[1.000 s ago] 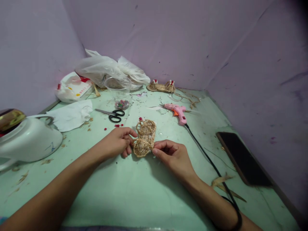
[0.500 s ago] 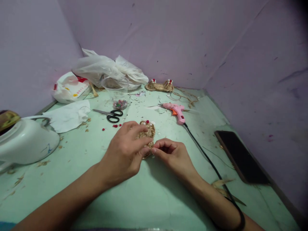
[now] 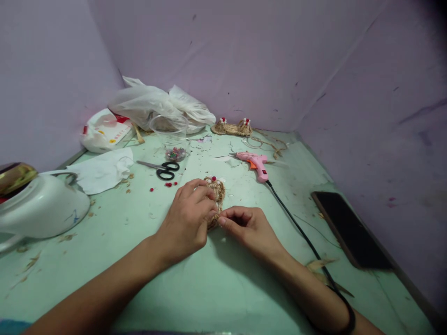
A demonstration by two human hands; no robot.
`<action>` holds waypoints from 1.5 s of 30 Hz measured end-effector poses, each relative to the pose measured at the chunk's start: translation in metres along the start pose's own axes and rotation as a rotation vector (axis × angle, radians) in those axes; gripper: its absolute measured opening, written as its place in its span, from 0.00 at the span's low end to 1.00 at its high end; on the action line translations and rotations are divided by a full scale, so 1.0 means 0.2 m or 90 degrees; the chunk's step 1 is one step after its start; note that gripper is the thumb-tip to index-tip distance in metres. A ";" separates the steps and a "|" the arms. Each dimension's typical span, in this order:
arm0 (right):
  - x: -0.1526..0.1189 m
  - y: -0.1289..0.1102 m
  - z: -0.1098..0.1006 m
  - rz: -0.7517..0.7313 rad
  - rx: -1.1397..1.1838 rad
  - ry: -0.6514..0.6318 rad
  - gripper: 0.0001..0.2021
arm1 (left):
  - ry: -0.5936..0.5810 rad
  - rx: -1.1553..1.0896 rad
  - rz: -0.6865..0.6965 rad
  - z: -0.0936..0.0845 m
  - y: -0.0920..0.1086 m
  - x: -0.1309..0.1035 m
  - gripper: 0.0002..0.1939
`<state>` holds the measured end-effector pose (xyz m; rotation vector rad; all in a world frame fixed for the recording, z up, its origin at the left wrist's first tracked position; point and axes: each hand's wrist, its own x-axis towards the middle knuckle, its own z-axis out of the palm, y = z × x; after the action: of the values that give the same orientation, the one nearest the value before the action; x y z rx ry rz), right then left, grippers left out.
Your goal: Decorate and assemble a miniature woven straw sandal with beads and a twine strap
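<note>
A small tan piece of coiled jute rope (image 3: 218, 188), topped with a red bead (image 3: 214, 178) and white beads, lies in front of me on the table. My left hand (image 3: 190, 214) is closed round its left side, fingers bent over it, hiding much of it. At its lower right edge my right hand (image 3: 246, 228) makes a pinch with thumb and forefinger. Whatever sits between those fingertips is too small to make out. Several loose red beads (image 3: 168, 184) lie beyond my left hand, near black-handled scissors (image 3: 165, 170).
A pink glue gun (image 3: 256, 165) lies to the right, its black cord (image 3: 296, 223) running past my right forearm. Further right is a phone (image 3: 349, 228). Behind stand a clear cup (image 3: 170, 137) of beads, plastic bags (image 3: 150, 102) and another beaded jute piece (image 3: 230, 129). A white pot (image 3: 45, 204) is left.
My left fingers have drawn in and lowered over the jute piece, uncovering more of its top. My right hand keeps its pinch at the edge. The view has shifted slightly.
</note>
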<state>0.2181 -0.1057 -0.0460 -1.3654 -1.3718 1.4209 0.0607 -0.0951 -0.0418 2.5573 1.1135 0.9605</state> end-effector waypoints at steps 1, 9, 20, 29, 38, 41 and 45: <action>0.00 0.00 0.00 0.005 0.010 0.005 0.06 | 0.002 -0.017 0.000 -0.01 0.00 0.00 0.09; 0.01 0.03 -0.02 0.053 0.025 0.071 0.09 | 0.189 0.069 -0.541 -0.33 -0.34 0.05 0.12; 0.02 0.05 -0.03 0.058 0.030 0.054 0.10 | -0.116 0.264 -0.691 -0.20 -0.57 0.34 0.10; 0.02 0.08 -0.04 0.028 0.030 0.032 0.10 | -0.086 0.172 -0.855 -0.25 -0.65 0.31 0.07; 0.02 0.07 -0.03 0.025 0.021 0.034 0.09 | -0.094 0.297 -0.801 -0.44 -0.54 0.01 0.13; 0.03 0.08 -0.03 0.027 0.003 0.032 0.09 | -0.129 0.346 -0.728 -0.43 -0.47 -0.04 0.15; 0.03 0.10 -0.03 0.022 -0.011 0.022 0.10 | -0.162 0.333 -0.593 -0.31 -0.42 -0.03 0.19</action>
<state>0.2269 -0.1021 -0.0652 -1.4241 -1.3466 1.4045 -0.0312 -0.0462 -0.0309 1.9190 2.3420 0.1101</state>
